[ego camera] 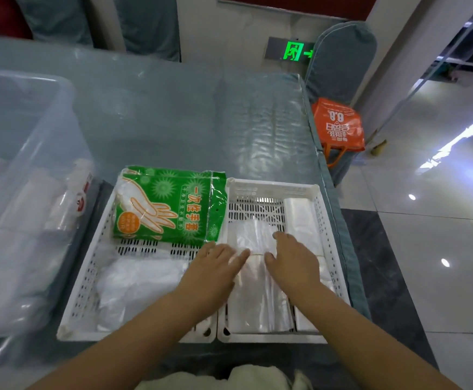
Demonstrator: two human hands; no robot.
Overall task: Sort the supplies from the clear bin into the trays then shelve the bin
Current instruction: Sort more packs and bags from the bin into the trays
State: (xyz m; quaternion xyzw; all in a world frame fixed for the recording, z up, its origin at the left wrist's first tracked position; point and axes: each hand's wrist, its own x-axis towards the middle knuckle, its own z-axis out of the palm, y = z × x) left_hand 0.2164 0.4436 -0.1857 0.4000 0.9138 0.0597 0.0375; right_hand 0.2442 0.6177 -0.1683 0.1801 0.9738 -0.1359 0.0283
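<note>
Two white perforated trays stand side by side on the table. The left tray (89, 266) holds green glove packs (170, 204) at its far end and a crumpled clear bag (137, 280) nearer me. In the right tray (274, 187) lies a banded bundle of clear plastic bags (255, 294), with white bag stacks (300, 220) along its right side. My left hand (218, 263) and my right hand (288, 254) both rest flat on the bundle, fingers straight. The clear bin (32, 130) stands at the left with rolls and cups inside.
The table has a blue-grey cloth under clear plastic film (201, 114). A covered chair (342, 60) with an orange bag (339, 125) stands past the table's right edge. Glossy tiled floor (426, 220) lies to the right.
</note>
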